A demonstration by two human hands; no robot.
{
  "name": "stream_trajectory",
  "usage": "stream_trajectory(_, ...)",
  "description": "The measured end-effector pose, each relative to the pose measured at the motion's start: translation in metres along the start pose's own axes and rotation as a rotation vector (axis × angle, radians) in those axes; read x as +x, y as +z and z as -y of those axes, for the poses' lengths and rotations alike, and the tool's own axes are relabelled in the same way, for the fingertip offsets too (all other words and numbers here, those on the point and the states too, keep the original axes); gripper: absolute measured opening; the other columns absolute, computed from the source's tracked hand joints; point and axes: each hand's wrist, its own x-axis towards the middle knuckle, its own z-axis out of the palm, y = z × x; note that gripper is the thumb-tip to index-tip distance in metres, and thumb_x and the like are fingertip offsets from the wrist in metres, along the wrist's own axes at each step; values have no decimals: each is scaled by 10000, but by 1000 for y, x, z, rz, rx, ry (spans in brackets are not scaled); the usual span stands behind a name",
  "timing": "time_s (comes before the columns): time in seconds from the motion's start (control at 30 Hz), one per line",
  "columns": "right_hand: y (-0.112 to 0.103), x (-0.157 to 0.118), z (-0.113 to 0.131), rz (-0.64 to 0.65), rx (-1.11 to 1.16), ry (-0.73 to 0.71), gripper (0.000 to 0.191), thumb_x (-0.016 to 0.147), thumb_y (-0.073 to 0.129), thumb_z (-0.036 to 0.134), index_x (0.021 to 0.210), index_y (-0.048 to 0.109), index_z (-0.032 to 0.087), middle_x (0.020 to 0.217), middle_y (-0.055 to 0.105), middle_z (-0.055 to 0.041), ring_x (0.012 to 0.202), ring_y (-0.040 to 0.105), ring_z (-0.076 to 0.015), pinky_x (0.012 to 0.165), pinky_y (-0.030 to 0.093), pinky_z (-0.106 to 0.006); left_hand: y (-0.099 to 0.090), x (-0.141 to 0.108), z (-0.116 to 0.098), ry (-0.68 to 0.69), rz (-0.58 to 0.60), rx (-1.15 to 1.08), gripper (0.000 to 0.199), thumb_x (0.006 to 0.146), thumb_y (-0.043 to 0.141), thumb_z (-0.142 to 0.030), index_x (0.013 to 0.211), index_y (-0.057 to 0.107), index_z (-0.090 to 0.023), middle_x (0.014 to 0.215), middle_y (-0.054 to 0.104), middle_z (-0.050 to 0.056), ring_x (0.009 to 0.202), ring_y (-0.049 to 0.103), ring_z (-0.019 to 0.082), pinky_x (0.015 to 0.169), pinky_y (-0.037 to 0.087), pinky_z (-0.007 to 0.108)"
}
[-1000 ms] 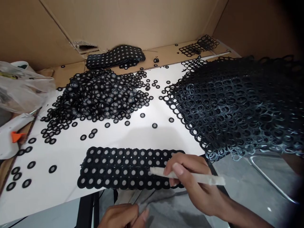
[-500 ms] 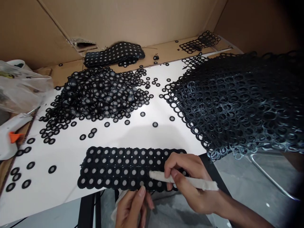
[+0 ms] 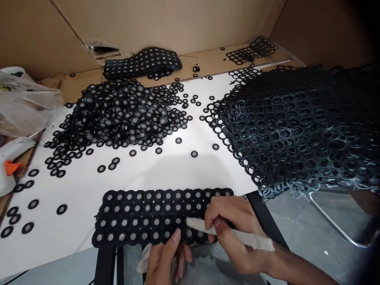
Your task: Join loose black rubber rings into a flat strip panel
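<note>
A black rubber sheet (image 3: 137, 213) of joined rings with pale round centres lies at the table's near edge, its front overhanging slightly. My left hand (image 3: 166, 257) pinches that front edge, thumb on top and fingers curled below. In my right hand (image 3: 237, 233) is a stick wrapped in white tape (image 3: 252, 240), gripped like a pen. Its blunt left tip rests on or just over the sheet's third row; contact cannot be made out. The right hand covers the sheet's right end.
A heap of loose black rings (image 3: 118, 111) spreads across the white table (image 3: 166, 170), with single rings scattered round it. Stacked black ring lattices (image 3: 291, 126) rise at right. Behind lies a folded dotted sheet (image 3: 142, 63). A clear plastic bag (image 3: 29, 103) and an orange-triggered tool (image 3: 13, 168) sit left.
The near sheet has shifted slightly left and toward me. My left thumb lies a bit further over its edge. The taped stick's tip stays around the third row.
</note>
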Motion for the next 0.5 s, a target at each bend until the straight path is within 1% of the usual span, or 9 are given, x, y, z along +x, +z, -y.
stream_trajectory(0.13,0,3,2,24,-34,-8,220,924,489,71,855,591,253,685,682,27,581,618,-151,588,425,-304,4,5,1,10,21,-15,781,945,614,-910,549,709,-243,540,608,70,528,594,211,531,507,317)
stream_trajectory(0.23,0,5,1,33,-66,-31,229,904,484,53,845,585,250,695,677,25,595,613,-153,587,404,-309,4,5,2,16,29,2,776,952,611,-892,530,690,-247,536,613,73,528,593,212,548,527,318)
stream_trajectory(0.37,2,3,-3,56,-151,-87,232,872,489,24,847,558,245,687,593,42,607,550,-145,590,342,-312,5,2,6,-27,-14,-47,764,947,656,-850,492,661,-236,549,605,66,555,592,201,589,541,310)
stream_trajectory(0.43,4,0,-6,85,-175,-111,233,842,499,18,853,530,248,684,553,48,608,518,-148,596,321,-318,6,2,9,-26,-39,-71,759,938,678,-839,473,644,-240,535,586,59,551,586,200,585,536,312)
stream_trajectory(0.5,6,-1,-8,117,-187,-133,239,821,509,19,857,506,255,697,551,45,619,504,-158,609,318,-328,6,2,11,-12,-54,-60,744,951,675,-826,472,634,-257,526,578,54,548,593,210,578,537,323)
